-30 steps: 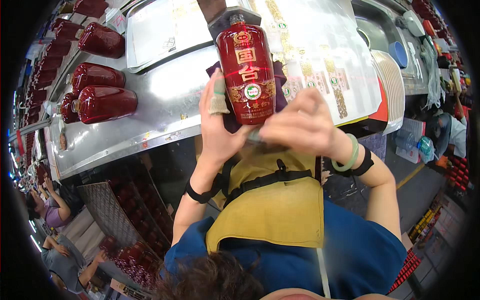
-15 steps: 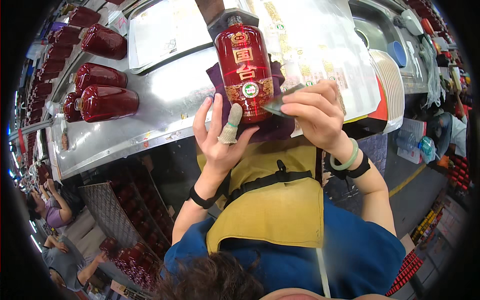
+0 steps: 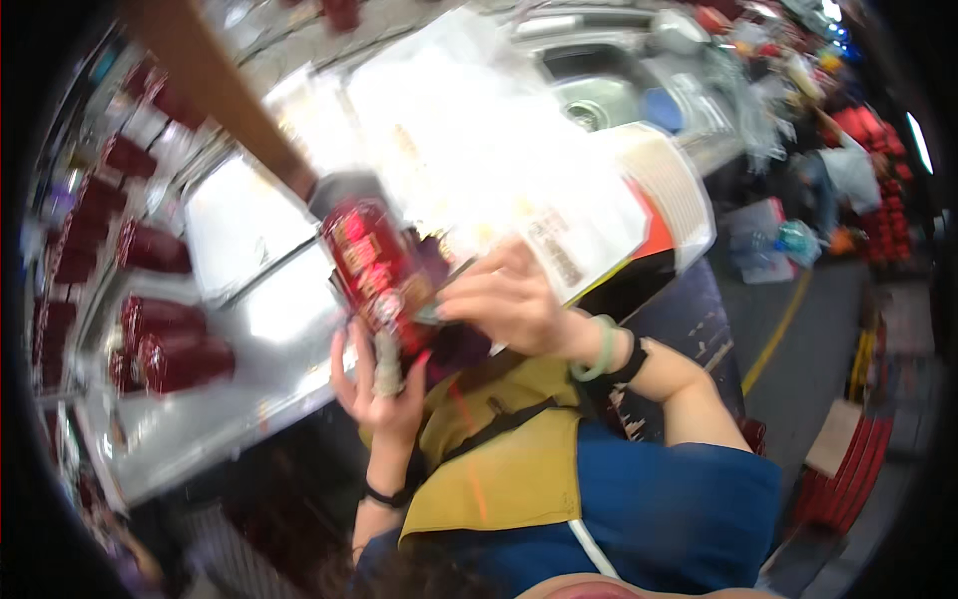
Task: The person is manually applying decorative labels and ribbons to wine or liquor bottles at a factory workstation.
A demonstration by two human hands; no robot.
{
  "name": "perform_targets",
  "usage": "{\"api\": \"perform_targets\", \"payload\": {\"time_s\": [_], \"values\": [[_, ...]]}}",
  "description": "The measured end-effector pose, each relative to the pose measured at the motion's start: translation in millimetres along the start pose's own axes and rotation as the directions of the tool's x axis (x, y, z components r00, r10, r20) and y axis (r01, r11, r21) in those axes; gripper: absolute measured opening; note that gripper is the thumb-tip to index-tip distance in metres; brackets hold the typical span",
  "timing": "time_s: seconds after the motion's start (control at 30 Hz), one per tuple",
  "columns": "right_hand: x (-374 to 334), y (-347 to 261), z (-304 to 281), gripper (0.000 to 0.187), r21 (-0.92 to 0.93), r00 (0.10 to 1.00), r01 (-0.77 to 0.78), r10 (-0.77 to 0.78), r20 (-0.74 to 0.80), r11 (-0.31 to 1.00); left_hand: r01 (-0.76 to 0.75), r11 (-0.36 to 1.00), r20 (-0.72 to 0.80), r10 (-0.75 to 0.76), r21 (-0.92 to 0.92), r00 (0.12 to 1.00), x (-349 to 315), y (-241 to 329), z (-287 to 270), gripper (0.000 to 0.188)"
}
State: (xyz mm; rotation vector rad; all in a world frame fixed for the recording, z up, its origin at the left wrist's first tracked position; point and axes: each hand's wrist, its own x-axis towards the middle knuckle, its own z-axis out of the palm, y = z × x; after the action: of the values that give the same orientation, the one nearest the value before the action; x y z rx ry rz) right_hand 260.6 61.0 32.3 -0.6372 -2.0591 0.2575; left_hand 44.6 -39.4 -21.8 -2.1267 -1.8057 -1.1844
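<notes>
A dark red glass bottle [image 3: 367, 265] with gold lettering and a green-white round emblem lies on a dark purple cloth [image 3: 461, 349]. My left hand [image 3: 377, 404] is at the bottle's base, its fingers spread and holding nothing. One of its fingers wears a pale cloth finger cover [image 3: 387, 364]. Between the fingertips of my right hand [image 3: 514, 304] is a thin, greenish flat scraper-like piece [image 3: 429, 313], held against the lower part of the bottle's front. Motion blur smears the bottle and both hands.
A dark block on a brown bar [image 3: 230, 100] meets the bottle's neck. White label sheets [image 3: 589, 230] cover the table's right side, beside a stack of cream trays [image 3: 689, 200]. More red bottles [image 3: 185, 361] lie at left. A sink [image 3: 589, 100] is at the back.
The whole view has swung and blurred, so bottle and hands appear lower and further left, tilted. My right hand still holds the flat piece at the bottle; my left fingers stay spread by its base.
</notes>
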Motion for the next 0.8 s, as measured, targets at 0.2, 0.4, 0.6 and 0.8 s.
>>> {"api": "perform_targets", "payload": {"time_s": [0.2, 0.4, 0.6, 0.8], "values": [[-29.2, -12.6, 9.8, 0.02, 0.158, 0.995, 0.044, -0.058, 0.079, 0.986, -0.03, 0.999, 0.006, 0.03, -0.034, 1.0, -5.0, -3.1, -2.9, 0.062], [-30.2, -13.5, -4.8, 0.02, 0.173, 0.998, -0.046, 0.039, 0.046, 0.984, -0.122, 0.992, 0.071, 0.12, 0.019, 0.99, 26.7, 2.0, -8.7, 0.069], [-26.2, -4.6, -4.1, 0.027, 0.24, 0.949, -0.276, 0.303, -0.087, 0.931, -0.344, 0.937, 0.209, 0.324, 0.064, 0.923, 61.6, 2.3, -11.9, 0.057], [-21.9, -2.7, -4.0, 0.028, 0.265, 0.932, -0.306, 0.344, -0.111, 0.914, -0.433, 0.901, 0.308, 0.414, -0.008, 0.857, 76.2, 9.3, -11.5, 0.052]]}}
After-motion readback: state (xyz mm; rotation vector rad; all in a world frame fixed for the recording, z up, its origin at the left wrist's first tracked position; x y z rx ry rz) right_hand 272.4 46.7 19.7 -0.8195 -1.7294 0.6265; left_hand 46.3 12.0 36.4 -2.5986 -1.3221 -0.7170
